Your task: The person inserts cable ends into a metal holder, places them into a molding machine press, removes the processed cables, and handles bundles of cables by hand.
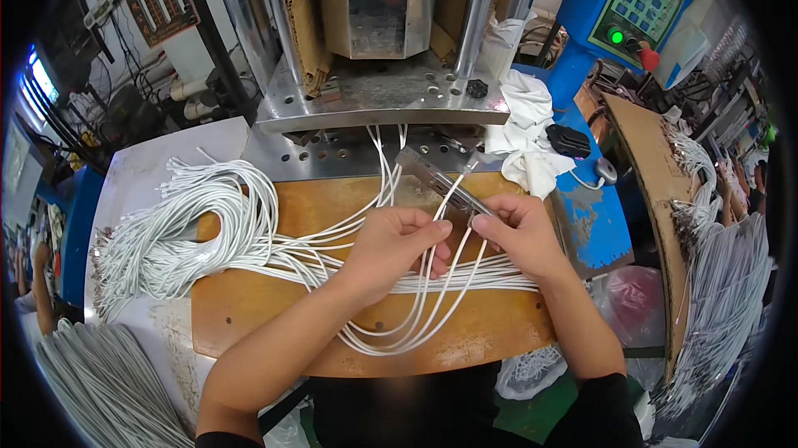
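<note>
Over the wooden board, one left hand pinches white cable, strand count unclear; one right hand grips one metal bar's end, fingers nearly closed. Beyond the board stands one press.

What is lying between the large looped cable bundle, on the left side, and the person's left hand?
In the head view, white cable strands stretch across the wooden board there, between the looped bundle and the left hand.

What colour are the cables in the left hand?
The cables are white, seen best in the head view.
</note>
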